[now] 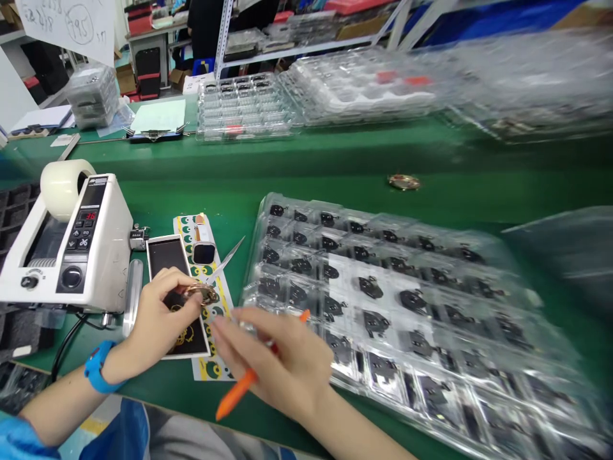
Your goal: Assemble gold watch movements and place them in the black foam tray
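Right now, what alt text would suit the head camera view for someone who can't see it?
A person's left hand pinches a small gold ring-shaped part over a black card, while the right hand holds an orange pen. Beside them on the green table lie a clear tray of black parts and a white tape dispenser.

At about ten o'clock, the tape dispenser (pixel 71 246) shows red digits on its small display, seemingly "36". At eleven o'clock, a hanging white paper sheet (pixel 71 22) bears handwritten numbers, with "795" circled; the rest is unreadable.
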Demonstrator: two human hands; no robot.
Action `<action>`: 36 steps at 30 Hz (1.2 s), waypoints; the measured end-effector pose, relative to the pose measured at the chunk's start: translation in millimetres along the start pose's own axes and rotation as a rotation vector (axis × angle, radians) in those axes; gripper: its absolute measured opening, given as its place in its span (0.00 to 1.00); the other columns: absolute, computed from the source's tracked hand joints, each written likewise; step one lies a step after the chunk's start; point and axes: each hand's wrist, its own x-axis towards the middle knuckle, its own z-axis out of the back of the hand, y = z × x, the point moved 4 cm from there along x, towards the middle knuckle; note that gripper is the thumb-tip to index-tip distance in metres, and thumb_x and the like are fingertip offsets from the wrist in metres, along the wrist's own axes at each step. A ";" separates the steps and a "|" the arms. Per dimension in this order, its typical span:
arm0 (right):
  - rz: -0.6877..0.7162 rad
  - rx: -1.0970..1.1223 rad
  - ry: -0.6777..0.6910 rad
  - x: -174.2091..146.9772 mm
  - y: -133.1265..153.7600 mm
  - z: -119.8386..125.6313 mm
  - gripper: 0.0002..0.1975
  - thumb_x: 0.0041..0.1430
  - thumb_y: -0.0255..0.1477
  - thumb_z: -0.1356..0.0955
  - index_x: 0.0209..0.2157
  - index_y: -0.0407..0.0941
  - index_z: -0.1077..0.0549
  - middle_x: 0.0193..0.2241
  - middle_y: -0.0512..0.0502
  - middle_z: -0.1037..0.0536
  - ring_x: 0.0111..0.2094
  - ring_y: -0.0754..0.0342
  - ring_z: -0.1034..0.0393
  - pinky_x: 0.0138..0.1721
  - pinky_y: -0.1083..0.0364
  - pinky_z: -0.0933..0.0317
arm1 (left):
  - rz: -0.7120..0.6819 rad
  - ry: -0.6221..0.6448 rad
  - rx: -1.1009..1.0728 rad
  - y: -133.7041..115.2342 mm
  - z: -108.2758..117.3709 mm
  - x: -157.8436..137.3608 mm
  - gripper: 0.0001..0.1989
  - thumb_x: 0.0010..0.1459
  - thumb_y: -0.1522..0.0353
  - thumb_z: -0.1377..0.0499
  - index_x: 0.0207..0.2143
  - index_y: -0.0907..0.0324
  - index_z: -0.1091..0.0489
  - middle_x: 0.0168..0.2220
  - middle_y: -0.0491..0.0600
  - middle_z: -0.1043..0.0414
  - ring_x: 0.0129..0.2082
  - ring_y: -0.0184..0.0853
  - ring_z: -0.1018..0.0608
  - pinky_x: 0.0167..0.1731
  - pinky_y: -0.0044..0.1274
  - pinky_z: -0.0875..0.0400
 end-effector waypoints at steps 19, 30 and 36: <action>0.010 0.021 0.050 -3.9 -11.7 -12.1 0.04 0.62 0.19 0.34 0.38 0.40 0.29 0.30 0.39 0.18 0.24 0.53 0.28 0.25 0.55 0.37 | 0.249 0.085 -0.309 12.3 -16.8 -21.7 0.10 0.56 0.72 0.41 0.42 0.60 0.29 0.25 0.45 0.25 0.26 0.30 0.22 0.30 0.20 0.24; 0.048 -0.033 0.041 -2.8 -9.8 -13.8 0.03 0.61 0.19 0.34 0.36 0.39 0.29 0.27 0.39 0.18 0.22 0.54 0.31 0.23 0.55 0.39 | 0.143 0.101 -0.173 10.4 -16.0 -23.5 0.12 0.58 0.71 0.42 0.45 0.60 0.28 0.26 0.47 0.24 0.25 0.31 0.23 0.28 0.21 0.25; 0.021 -0.031 0.005 -3.9 -8.2 -12.5 0.03 0.61 0.19 0.34 0.36 0.38 0.29 0.27 0.38 0.19 0.23 0.54 0.31 0.24 0.56 0.38 | 0.149 0.127 -0.189 7.6 -18.2 -25.0 0.11 0.59 0.71 0.44 0.44 0.60 0.29 0.27 0.47 0.24 0.27 0.31 0.23 0.27 0.19 0.29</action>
